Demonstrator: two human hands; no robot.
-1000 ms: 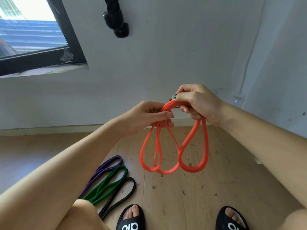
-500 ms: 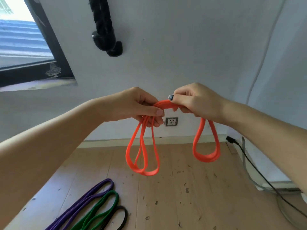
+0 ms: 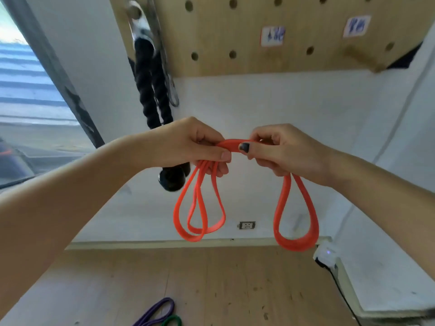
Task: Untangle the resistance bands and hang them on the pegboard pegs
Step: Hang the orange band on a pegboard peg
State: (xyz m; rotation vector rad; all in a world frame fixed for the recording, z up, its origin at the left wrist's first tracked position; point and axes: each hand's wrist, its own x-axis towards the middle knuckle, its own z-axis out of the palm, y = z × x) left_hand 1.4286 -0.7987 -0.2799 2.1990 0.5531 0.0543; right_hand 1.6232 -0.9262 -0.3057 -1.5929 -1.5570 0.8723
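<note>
Two hands, left hand (image 3: 188,147) and right hand (image 3: 284,151), pinch the looped orange rubber resistance band (image 3: 231,145) below the perforated wooden pegboard (image 3: 294,55).

One head view only, so nothing is shared with another view. The scene is seen from the person's head, faced forward toward the wall (image 3: 270,149) and pegboard (image 3: 294,57), slightly down. Hands are close to the lens; floor (image 3: 211,278) is caught at the bottom. Wide-angle bending is seen.
</note>
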